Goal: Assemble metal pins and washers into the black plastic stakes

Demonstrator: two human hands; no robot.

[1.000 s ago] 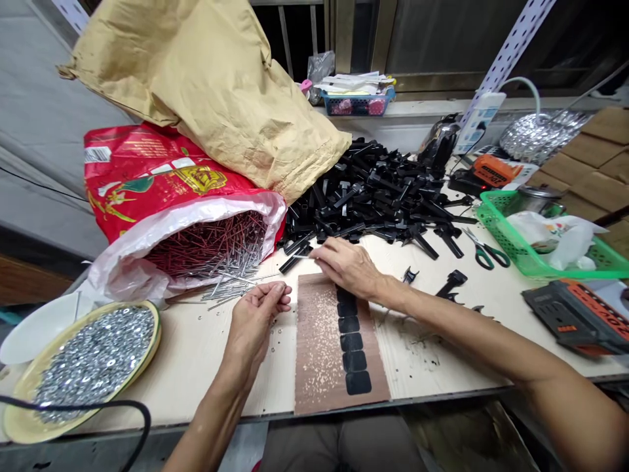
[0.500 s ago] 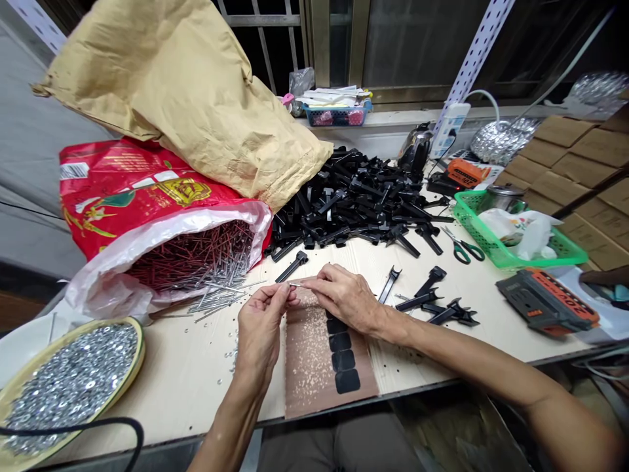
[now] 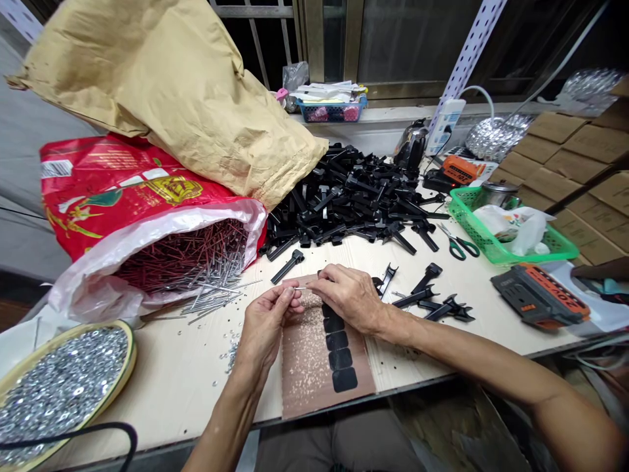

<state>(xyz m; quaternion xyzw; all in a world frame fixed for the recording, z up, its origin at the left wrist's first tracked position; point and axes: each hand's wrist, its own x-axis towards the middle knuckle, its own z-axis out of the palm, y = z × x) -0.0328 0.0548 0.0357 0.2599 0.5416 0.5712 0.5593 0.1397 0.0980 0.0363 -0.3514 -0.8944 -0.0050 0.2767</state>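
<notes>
A thin silver rod [image 3: 301, 288], perhaps a long screw, runs between my two hands over the brown board. My left hand [image 3: 263, 321] pinches its left end between thumb and fingertips; whether a small washer is there too, I cannot tell. The fingers of my right hand [image 3: 351, 298] close on the other end. Beneath them, the brown board [image 3: 299, 396] bears pale specks and a column of black rounded squares [image 3: 341, 359]. A single black plastic bracket [image 3: 287, 266] lies just beyond my left hand.
Left stand a bowl of washers [image 3: 63, 387] and a red bag [image 3: 122, 177] spilling long metal rods [image 3: 211, 288]. Behind are a paper sack [image 3: 171, 98] and a heap of black brackets [image 3: 354, 193]. Scissors [image 3: 459, 246], a green basket [image 3: 521, 252] and a battery pack [image 3: 538, 295] lie right.
The view has shifted slightly, so most things appear a little further left. Both hands keep their pinch on the thin rod, with slightly more of it showing between them.
</notes>
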